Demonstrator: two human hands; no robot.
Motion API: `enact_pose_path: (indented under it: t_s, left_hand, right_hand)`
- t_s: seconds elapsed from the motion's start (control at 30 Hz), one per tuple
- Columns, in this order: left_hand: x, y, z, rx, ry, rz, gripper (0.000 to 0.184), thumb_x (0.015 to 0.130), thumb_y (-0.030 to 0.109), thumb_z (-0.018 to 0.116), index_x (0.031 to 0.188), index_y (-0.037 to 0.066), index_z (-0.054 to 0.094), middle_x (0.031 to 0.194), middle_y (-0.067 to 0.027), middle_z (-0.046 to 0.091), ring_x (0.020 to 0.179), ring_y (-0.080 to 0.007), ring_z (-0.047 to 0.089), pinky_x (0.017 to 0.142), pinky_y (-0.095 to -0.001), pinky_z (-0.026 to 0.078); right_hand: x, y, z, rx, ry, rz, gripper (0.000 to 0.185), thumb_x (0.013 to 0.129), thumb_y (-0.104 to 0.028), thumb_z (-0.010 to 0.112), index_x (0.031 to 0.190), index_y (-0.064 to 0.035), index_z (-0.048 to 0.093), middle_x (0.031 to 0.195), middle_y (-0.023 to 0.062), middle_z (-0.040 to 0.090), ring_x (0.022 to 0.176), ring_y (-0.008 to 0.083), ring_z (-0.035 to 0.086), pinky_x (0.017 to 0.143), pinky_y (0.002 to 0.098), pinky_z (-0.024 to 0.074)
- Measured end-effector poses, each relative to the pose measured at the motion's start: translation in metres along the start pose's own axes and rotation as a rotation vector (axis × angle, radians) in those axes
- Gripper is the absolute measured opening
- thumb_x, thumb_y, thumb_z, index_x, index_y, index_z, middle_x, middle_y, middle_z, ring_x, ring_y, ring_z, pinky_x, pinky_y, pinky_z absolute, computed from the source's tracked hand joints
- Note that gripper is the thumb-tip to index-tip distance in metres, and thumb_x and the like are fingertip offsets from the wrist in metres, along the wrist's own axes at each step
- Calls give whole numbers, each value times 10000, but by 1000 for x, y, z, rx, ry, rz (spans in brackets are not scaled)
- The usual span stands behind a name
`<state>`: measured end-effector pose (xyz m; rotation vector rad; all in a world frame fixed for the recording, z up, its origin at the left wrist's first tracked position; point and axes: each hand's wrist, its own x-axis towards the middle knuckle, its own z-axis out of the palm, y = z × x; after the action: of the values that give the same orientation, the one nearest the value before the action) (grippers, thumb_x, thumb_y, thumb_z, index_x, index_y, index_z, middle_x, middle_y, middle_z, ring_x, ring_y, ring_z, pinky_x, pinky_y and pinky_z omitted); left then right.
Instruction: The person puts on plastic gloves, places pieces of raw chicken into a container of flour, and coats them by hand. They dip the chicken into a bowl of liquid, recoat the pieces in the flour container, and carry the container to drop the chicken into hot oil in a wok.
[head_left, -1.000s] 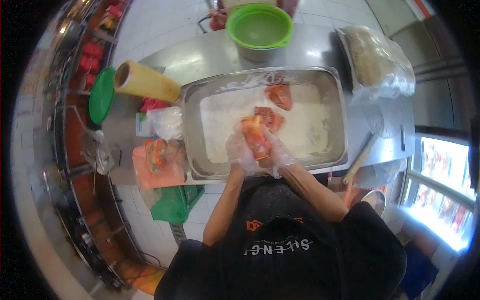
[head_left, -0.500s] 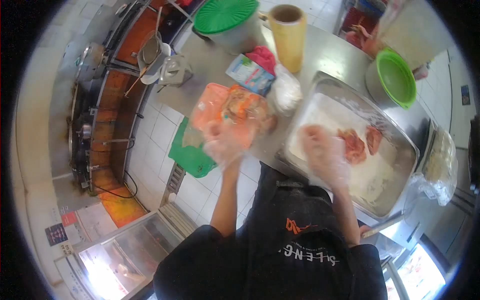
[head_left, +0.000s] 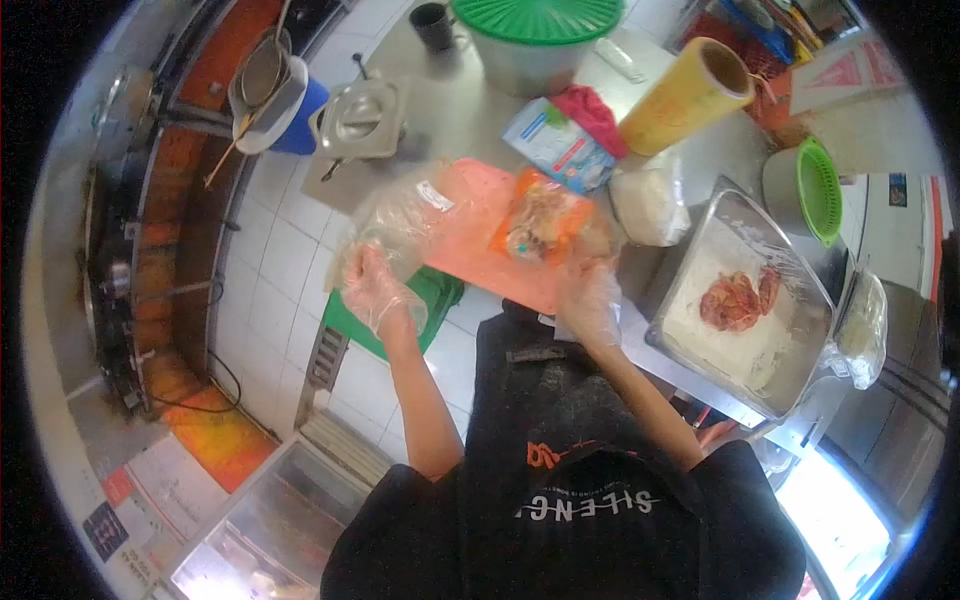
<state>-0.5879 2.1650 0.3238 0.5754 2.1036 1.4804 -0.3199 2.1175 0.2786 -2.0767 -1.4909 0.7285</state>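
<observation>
My left hand (head_left: 375, 288), in a clear plastic glove, is closed on the edge of a clear plastic bag (head_left: 385, 222) left of the pink cutting board (head_left: 470, 225). My right hand (head_left: 588, 300), also gloved, is at the board's right edge, beside an orange-printed plastic packet (head_left: 540, 222). Motion smears its fingers, so its grip is unclear. To the right, a metal tray (head_left: 690, 265) holds white powder like flour (head_left: 712, 352), with raw meat pieces (head_left: 735, 300) lying on it.
Behind the board are a blue-and-white box (head_left: 560, 143), a pink cloth (head_left: 592, 118), a yellowish roll (head_left: 680, 98), a white bag (head_left: 648, 205) and a green-lidded tub (head_left: 530, 65). A lidded metal container (head_left: 360, 118) stands left; a green basket (head_left: 818, 190) sits beyond the tray.
My right hand has left the tray and moved left to the packet. My left hand has moved left with the clear bag. The camera view has shifted.
</observation>
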Motion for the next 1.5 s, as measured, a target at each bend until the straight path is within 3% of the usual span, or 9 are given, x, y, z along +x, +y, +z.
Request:
enact_pose_path:
  t_s: [0.13,0.4,0.47,0.73,0.9,1.03,1.27,1.4,1.5]
  left_hand:
    - [15,47,-65,171,222,239,259,920,137,718,1106,-43,698,999,-82,715,835,-151,639,774,-276,516]
    - [-45,-26,-224,134,672,-36,300,946,232,696,1110,-19,703,1035,-127,713,863,-174,677,737,-289,553]
    - [-81,-48,-235,665,560,-178,319,965,253,670,1137,-15,688,1046,-133,702,865,-169,666,715,-292,540]
    - [-149,-247,-206,374,-42,-378,423,995,265,604,1306,-17,554,1217,-130,624,1107,-251,590,968,-371,475]
    - [-111,-259,-144,-406,32,-711,406,996,238,587,1319,2,519,1270,-104,583,1139,-233,576,1023,-377,455]
    - [-38,-291,-138,-583,-53,-382,389,1019,279,530,1314,26,519,1253,-95,589,1133,-231,577,1022,-362,462]
    - [44,-327,-116,-657,-313,-641,429,1018,343,528,1318,36,533,1278,-96,583,1133,-213,571,996,-327,467]
    - [-14,-214,-43,-139,-425,-849,487,953,405,662,1250,21,628,1068,-110,683,944,-191,629,858,-293,502]
    - [-78,-152,-5,265,-903,74,436,911,372,741,1027,-47,707,844,-79,714,748,-164,633,768,-327,521]
  right_hand:
    - [-3,-54,-10,-1,-30,235,296,895,-300,688,1004,-25,673,917,229,701,894,407,694,831,465,535]
    - [-20,-18,34,102,-43,-73,216,913,-258,685,958,-47,677,909,182,696,831,331,669,794,419,520]
    - [-41,-3,40,114,-47,-136,221,913,-265,694,977,-54,682,902,169,694,833,306,671,805,404,523]
    - [-74,-13,32,198,183,177,268,909,-258,733,994,-8,684,936,118,719,881,207,668,827,361,529]
    - [-60,3,24,60,325,197,306,924,-299,726,1000,-5,692,919,122,726,848,188,673,802,353,532]
    - [-54,-3,6,20,379,280,337,909,-341,718,1005,-19,693,956,182,715,912,298,683,867,431,516]
    - [-44,-4,15,43,369,532,697,919,-624,598,1144,32,664,1071,218,701,1026,303,656,924,415,485]
    - [-32,60,44,107,334,468,797,913,-690,546,1221,43,597,1098,218,682,1024,333,647,902,422,498]
    - [-6,97,55,653,-58,628,679,966,-578,545,1260,33,566,1148,212,640,954,306,666,794,408,537]
